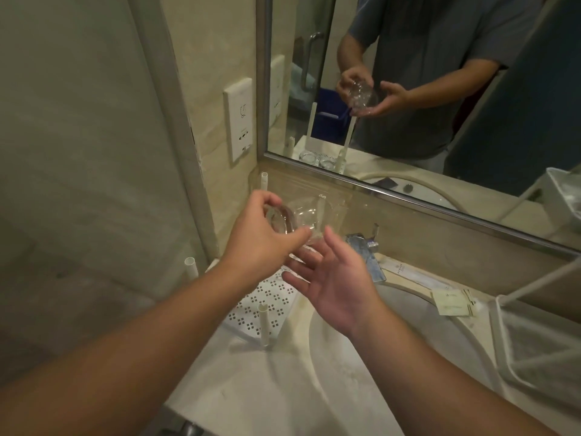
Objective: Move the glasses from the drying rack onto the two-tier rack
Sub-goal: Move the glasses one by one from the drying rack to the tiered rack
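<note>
My left hand [261, 237] grips a clear drinking glass [298, 220] by its thick base, tilted on its side above the white two-tier rack [267, 302]. The rack has a perforated shelf and white tube posts. My right hand [333, 278] is spread, palm up, just under and to the right of the glass, its fingertips close to it. The white drying rack [534, 344] stands at the right edge of the counter. In the mirror, two more glasses [317, 159] show on the two-tier rack's lower level.
A wash basin [408, 357] lies between the two racks, with a chrome tap [366, 250] behind it. Paper sachets [452, 305] lie on the counter rim. A wall socket panel [239, 118] and a large mirror [408, 89] are behind.
</note>
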A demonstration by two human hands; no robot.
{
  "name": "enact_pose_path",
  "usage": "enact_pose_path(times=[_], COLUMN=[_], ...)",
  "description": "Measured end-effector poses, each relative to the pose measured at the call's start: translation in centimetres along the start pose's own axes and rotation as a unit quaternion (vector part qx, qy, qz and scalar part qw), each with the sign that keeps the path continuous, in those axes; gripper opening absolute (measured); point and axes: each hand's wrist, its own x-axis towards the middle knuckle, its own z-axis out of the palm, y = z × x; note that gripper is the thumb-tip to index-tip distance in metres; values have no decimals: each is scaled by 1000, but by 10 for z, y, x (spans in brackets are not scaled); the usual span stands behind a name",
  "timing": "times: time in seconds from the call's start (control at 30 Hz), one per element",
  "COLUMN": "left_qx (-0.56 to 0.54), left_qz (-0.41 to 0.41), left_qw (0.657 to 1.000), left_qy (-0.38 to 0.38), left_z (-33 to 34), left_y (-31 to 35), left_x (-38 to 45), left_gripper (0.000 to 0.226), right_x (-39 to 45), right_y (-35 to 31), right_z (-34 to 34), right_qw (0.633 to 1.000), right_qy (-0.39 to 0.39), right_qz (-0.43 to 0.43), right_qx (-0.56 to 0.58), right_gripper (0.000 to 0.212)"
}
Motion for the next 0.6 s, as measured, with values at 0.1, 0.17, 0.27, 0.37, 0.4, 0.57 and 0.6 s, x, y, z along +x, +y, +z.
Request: enact_pose_path(times=[0.1,0.17,0.27,0.37,0.4,0.57,0.6], left_qx=[-124,-127,-90,-76,-70,-27,-20], left_qz=[-22,-8,12,23,23,18,21], left_qw=[992,992,996,997,997,998,998], left_qy=[14,19,9,-17,-25,-55,-62], left_z=[9,14,16,13,11,11,11], left_y=[0,0,2,3,3,0,0], left_x=[-12,-17,-21,-24,-26,-32,-33], left_gripper=[62,62,72,97,104,112,110], right_x=[-1,-1,-1,-3,-3,-8,-8], right_y=[-7,-10,-15,-19,-18,-10,-9], right_z=[9,15,19,24,26,24,23], right_qw=[998,996,991,982,972,851,841], right_qy=[14,37,70,100,117,175,175], right_qz=[-29,-58,-110,-147,-162,-263,-269], right_qx=[-47,-54,-38,-71,-120,-420,-437], right_gripper=[64,71,58,83,87,78,80])
